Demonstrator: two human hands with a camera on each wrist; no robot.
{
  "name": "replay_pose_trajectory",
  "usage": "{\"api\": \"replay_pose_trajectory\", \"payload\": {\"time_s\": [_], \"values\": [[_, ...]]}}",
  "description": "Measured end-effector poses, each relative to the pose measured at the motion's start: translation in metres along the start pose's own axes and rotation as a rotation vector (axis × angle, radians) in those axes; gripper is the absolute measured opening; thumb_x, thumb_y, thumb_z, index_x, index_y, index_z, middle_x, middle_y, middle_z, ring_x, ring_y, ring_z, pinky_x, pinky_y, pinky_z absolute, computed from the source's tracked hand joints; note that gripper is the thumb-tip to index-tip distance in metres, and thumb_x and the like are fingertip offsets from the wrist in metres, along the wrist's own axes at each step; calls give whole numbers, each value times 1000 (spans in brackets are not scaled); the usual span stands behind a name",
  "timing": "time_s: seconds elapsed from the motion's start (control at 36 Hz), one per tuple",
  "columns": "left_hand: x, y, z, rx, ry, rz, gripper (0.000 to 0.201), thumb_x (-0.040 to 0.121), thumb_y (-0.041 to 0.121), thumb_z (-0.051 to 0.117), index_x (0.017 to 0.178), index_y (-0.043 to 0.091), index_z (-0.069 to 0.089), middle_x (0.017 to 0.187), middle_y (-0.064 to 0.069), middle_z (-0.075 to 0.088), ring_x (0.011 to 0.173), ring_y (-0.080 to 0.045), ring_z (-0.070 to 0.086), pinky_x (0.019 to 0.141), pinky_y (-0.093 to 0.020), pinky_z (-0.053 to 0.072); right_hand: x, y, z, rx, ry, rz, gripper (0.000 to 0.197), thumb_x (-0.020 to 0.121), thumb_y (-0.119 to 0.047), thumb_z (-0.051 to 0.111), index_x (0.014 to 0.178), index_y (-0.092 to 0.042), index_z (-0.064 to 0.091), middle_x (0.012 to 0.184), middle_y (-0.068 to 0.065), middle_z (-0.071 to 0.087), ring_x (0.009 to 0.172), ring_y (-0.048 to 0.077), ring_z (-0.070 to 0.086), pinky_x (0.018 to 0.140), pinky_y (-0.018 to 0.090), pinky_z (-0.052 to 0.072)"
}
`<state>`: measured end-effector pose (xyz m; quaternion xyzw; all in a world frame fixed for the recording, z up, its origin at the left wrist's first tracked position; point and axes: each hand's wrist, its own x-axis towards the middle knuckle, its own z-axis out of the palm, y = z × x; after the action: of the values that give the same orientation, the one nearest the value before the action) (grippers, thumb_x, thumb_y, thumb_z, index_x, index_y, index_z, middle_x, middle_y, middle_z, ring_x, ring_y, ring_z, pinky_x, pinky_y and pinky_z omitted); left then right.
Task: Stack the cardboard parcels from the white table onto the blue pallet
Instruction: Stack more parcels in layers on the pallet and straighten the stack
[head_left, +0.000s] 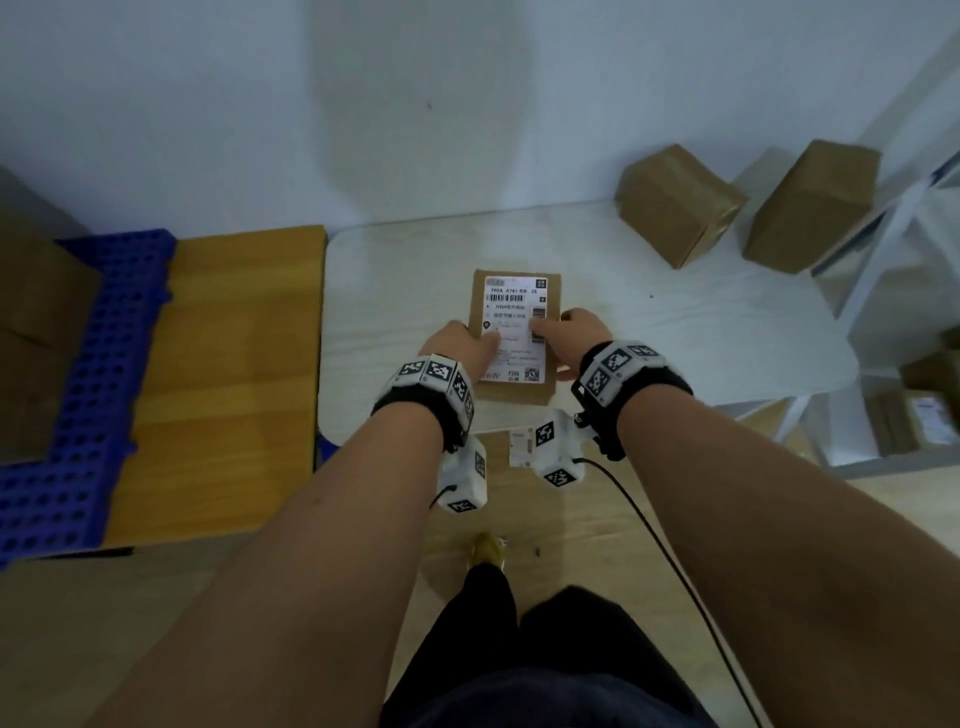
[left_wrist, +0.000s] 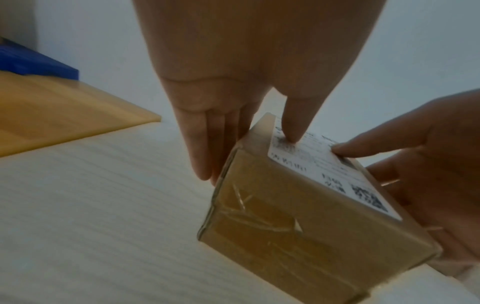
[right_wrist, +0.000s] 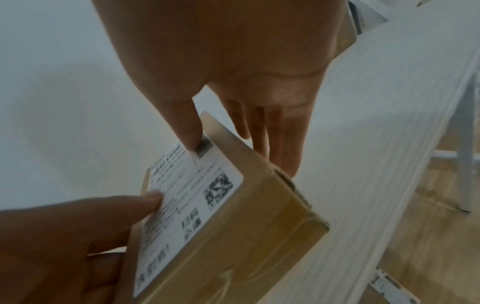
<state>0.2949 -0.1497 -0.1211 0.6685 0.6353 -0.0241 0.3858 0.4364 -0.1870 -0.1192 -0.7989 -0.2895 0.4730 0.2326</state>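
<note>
This looks like a small parcel-handling or storage room. A blue perforated plastic pallet (head_left: 78, 415) lies at floor level beside a pale white table (head_left: 675, 322) set against a bare white wall (head_left: 363, 104). 2 plain brown cardboard boxes (head_left: 675, 202) sit on the table, and a white metal shelf rack (head_left: 893, 291) holds more labelled parcels.

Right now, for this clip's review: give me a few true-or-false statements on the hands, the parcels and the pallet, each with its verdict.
1. Both hands hold the labelled parcel. True: left hand and right hand grip its sides, thumbs on the label.
2. The label faces down. False: it faces up.
3. Two more parcels stand at the white table's far right. True.
4. The blue pallet lies to the person's right. False: left.
5. The pallet is empty. False: a box sits there.
</note>
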Motion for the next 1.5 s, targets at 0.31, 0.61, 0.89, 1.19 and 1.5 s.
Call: {"api": "replay_pose_trajectory", "payload": {"time_s": [0.31,0.61,0.89,1.19,1.5], "values": [[-88,-58,-34,-49,274,-57,43,98,45,43,123,11,51,116,-8,62,98,-25,61,76,-32,49,-71,-18,54,-47,-62,-233,33,90,-40,57,109,-14,62,103,3,70,89,23,69,83,39,58],[-171,-145,-98,-138,495,-152,40,98,42,41,121,13,53,113,-7,64,94,-26,62,79,-36,54,-166,-70,138,-156,-102,-484,46,89,-36,63,126,-10,53,113,1,62,99,22,63,70,26,45],[-239,-276,-196,-181,687,-127,41,98,42,42,126,13,49,121,-9,61,104,-28,60,75,-31,45,-255,-143,280,-110,-119,-634,46,85,-42,64,119,-12,55,110,2,67,90,18,65,76,32,56],[-293,-427,-296,-155,770,-153,37,99,39,40,125,14,47,119,-7,61,99,-27,61,71,-33,45,-346,-197,447,-32,-75,-700,53,86,-39,65,126,-10,45,115,4,62,93,20,62,74,33,53],[-263,-501,-378,-221,812,-123,43,99,38,37,137,19,41,122,-6,61,100,-27,60,74,-33,47,-350,-264,538,32,-94,-711,48,87,-34,65,125,-10,47,117,5,64,96,21,64,78,33,55]]}}
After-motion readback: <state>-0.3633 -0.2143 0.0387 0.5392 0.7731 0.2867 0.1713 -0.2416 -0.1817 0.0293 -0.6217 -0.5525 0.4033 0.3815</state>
